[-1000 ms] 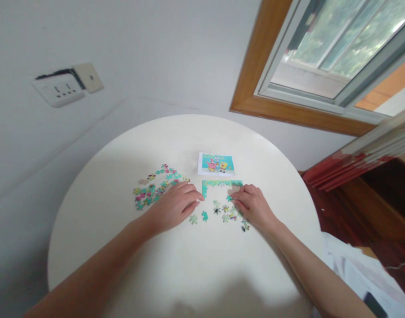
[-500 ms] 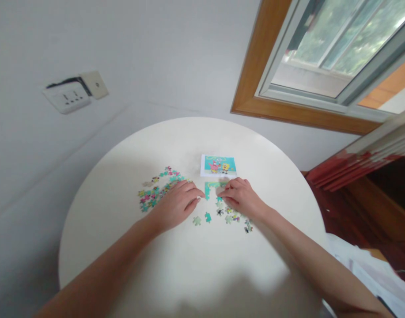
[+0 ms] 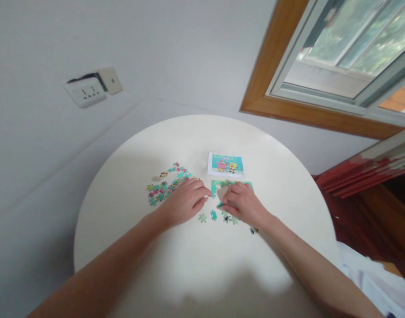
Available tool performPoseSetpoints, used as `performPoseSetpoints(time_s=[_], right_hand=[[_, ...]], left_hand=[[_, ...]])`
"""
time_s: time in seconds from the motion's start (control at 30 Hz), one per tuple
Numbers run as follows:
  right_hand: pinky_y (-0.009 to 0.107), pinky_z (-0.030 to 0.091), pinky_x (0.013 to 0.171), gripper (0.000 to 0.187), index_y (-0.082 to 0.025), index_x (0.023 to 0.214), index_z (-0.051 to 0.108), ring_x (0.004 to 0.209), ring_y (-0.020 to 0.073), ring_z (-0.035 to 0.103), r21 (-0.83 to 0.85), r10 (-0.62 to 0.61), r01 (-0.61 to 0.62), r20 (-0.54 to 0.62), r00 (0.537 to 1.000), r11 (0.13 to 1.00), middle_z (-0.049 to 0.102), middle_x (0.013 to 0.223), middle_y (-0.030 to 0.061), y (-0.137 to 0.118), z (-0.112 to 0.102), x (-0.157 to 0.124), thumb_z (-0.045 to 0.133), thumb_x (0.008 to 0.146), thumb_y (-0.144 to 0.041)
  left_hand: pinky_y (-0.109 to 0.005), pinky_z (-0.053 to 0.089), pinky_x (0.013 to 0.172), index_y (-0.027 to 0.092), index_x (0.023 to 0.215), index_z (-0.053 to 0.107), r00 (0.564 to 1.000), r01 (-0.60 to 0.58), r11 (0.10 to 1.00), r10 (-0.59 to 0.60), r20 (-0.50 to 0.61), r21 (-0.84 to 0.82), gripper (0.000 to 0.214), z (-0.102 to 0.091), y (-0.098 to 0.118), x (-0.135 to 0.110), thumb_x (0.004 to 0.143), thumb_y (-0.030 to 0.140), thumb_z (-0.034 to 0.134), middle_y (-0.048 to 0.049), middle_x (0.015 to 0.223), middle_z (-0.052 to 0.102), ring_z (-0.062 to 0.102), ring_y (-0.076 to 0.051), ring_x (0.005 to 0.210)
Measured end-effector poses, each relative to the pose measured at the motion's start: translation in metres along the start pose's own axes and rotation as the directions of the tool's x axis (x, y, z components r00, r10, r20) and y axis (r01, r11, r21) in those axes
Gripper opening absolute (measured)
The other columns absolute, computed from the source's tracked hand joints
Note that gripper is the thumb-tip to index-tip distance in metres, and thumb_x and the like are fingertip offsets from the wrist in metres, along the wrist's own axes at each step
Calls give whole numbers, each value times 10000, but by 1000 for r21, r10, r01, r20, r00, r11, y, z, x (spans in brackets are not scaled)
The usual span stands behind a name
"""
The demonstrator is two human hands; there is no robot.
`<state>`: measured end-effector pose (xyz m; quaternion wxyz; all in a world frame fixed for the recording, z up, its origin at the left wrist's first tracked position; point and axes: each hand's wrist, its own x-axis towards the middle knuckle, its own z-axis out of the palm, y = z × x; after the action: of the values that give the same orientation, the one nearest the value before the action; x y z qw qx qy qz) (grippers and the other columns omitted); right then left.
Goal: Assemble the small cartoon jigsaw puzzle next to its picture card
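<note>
A round white table point(image 3: 195, 274) carries a small jigsaw. My left hand point(image 3: 185, 201) lies on the table with its fingers curled loosely, its tips at the left edge of the joined teal border strip point(image 3: 215, 187). My right hand point(image 3: 242, 202) rests over the strip's lower part with fingers bent, pinching what looks like a small teal piece; the piece is mostly hidden. A heap of loose pieces point(image 3: 164, 185) lies left of my left hand. Two single pieces point(image 3: 208, 216) sit between my hands. A cartoon reference picture point(image 3: 226, 164) lies just beyond the strip.
A few more loose pieces point(image 3: 253, 230) lie under and beside my right wrist. A wall socket point(image 3: 86, 90) is on the grey wall at the left. A wood-framed window point(image 3: 321, 88) is at the upper right, a red-edged curtain point(image 3: 368, 170) below it.
My right hand has moved left from the loose pieces onto the lower left of the border strip. My left hand has stayed put. The view has shifted, so everything sits further right.
</note>
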<state>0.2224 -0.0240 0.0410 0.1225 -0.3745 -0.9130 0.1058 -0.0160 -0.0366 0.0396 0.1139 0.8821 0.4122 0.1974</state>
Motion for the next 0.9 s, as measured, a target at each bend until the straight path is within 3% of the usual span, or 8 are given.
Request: performPoseSetpoints(time_s=[0.13,0.37,0.7,0.9], right_hand=[[343,306,789,275,-213,826,656,926,209,512,-28,49,-50,-42,998,998,627,883,57,-7,1,-1,560,894,-462],[342,333,836,227,-264,1075,674,964,203,526,57,-22,21,13,1000,998,638,1016,57,13,-6,-7,598,887,-366],[343,311,794,94,-251,879,718,946,203,524,78,52,-52,-5,999,996,645,951,45,-5,2,1,631,869,-286],[343,312,787,99,-236,885,712,913,198,533,79,101,-99,-17,995,992,643,929,44,-8,5,0,618,874,-268]], left_hand=[[-376,382,922,204,1015,656,1000,-7,1000,7,-6,-5,210,0,0,0,921,193,468,-53,955,609,519,-212,974],[-357,374,894,207,974,663,999,-13,1000,14,40,-16,214,-1,3,1,933,193,454,-48,935,610,526,-204,954],[-346,370,865,198,917,674,998,1,1000,0,64,-14,229,-2,5,1,938,210,446,-50,887,603,527,-199,914],[-348,366,878,205,931,669,998,0,1000,1,66,-13,212,-1,5,0,930,200,457,-45,904,613,536,-197,924]])
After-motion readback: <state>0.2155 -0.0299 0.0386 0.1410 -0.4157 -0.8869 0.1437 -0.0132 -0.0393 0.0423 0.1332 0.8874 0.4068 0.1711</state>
